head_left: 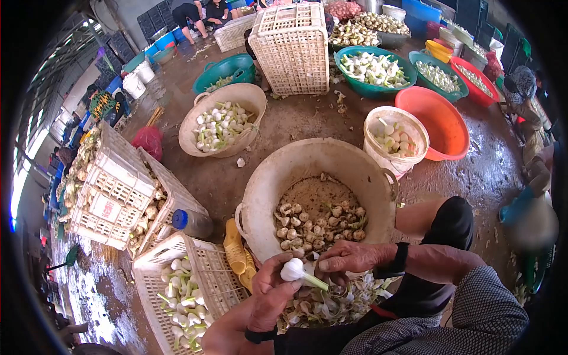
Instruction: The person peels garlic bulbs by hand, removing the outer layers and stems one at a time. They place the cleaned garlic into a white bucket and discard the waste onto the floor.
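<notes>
My left hand (269, 293) is closed around a peeled white garlic bulb (292, 270) with a short green stem pointing down to the right. Close beside the bulb, my right hand (354, 258) has its fingers curled together; whatever is in them, if anything, is hidden. Both hands are over the near rim of a large beige basin (263, 183). Unpeeled garlic bulbs (319, 228) with dirty skins lie in its near half. Below my hands is a heap of stripped garlic skins (331, 305).
A white crate (151, 275) of peeled garlic stands at my left, near yellow footwear (235, 248) and a blue-capped bottle (192, 223). Ahead are a beige tub (188, 133) of garlic, a white bucket (371, 139) and an orange basin (438, 121). Other people sit around.
</notes>
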{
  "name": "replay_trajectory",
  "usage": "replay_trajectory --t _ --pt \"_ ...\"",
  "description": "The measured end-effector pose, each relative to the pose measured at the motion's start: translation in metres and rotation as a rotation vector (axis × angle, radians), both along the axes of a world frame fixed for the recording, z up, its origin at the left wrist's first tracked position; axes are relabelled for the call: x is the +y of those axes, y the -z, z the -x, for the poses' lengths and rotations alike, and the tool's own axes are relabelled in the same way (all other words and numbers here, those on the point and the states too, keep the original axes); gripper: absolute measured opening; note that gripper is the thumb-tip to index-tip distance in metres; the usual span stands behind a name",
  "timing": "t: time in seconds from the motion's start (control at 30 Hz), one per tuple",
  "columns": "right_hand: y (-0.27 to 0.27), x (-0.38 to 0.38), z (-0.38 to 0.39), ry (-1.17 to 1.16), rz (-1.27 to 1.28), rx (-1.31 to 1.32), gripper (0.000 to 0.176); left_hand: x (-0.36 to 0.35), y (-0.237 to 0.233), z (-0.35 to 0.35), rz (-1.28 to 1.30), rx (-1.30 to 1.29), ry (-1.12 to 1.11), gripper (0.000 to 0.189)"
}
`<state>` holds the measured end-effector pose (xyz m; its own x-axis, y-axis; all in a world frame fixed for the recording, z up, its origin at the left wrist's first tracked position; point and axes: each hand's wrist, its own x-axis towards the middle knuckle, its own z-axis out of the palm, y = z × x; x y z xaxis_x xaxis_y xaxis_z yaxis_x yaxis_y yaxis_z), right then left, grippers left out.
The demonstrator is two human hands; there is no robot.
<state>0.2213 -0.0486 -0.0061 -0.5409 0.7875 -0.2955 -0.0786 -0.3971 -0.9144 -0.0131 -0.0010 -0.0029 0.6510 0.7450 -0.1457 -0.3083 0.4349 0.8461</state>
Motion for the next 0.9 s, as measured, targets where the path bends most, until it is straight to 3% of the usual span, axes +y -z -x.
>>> replay_trajectory --t 0.1,0.27,0.33,0.43,0.53,0.67,0.73,0.9 --pt "0.003 -0.006 0.005 -0.095 -0.071 -0.086 0.035 -0.001 0.004 -0.002 -0.053 -0.010 -0.008 0.050" --pt "0.006 -0.010 0.007 -0.027 -0.079 -0.074 0.031 -0.003 0.007 -0.004 -0.087 0.042 0.007 0.047" --pt "0.006 -0.009 0.007 0.021 -0.319 -0.174 0.028 -0.002 0.010 -0.004 -0.110 0.079 0.003 0.047" --pt "0.008 -0.010 0.009 0.078 -0.409 -0.165 0.028 0.000 0.016 -0.002 -0.076 0.193 0.044 0.047" --pt "0.009 -0.010 0.006 -0.001 -0.181 -0.130 0.025 0.001 0.016 -0.001 -0.077 0.231 0.065 0.046" --pt "-0.004 -0.009 0.006 -0.031 -0.055 -0.135 0.025 -0.003 0.011 -0.002 0.008 0.126 0.034 0.043" --pt "-0.004 -0.010 0.007 0.115 0.045 -0.062 0.025 -0.003 0.010 -0.002 0.033 0.093 0.019 0.043" --pt "-0.007 -0.006 0.005 0.114 0.007 -0.011 0.024 -0.002 0.000 -0.001 0.061 -0.071 0.131 0.046"
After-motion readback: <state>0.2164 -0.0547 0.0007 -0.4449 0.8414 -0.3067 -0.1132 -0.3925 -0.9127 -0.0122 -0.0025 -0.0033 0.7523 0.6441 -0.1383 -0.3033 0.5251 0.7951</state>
